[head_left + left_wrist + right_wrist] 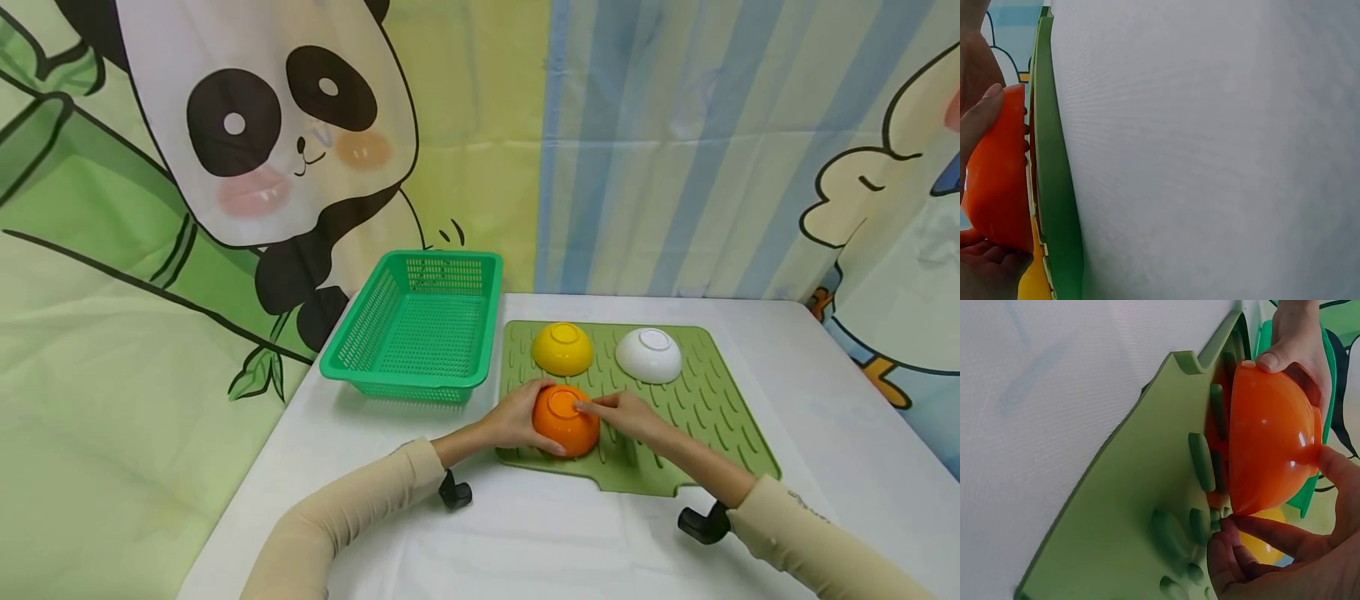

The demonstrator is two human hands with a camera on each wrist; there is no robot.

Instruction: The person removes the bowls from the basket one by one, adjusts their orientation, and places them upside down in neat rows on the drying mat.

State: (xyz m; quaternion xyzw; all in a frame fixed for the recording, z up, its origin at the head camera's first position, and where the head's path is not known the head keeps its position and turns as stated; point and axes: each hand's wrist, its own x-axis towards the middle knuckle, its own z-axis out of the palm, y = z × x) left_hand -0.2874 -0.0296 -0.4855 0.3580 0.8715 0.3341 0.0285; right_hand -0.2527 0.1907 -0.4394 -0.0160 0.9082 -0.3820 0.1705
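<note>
An orange bowl (566,421) sits upside down on a green drying mat (705,417), close to the mat's front left part. My left hand (517,417) grips it from the left, thumb at the near rim and fingers round the far side. From the right, my right hand (626,414) holds the same bowl; in the right wrist view one digit presses by its foot ring and other fingertips (1235,520) reach the rim. Behind it on the mat, a yellow bowl (562,350) and a white bowl (649,357) also lie upside down.
A green plastic basket (483,333) with perforated sides stands on the white table (480,550), left of the mat. Raised ridges cover the mat. A printed curtain (480,125) hangs behind the table. Black wrist mounts (705,525) show under the sleeves.
</note>
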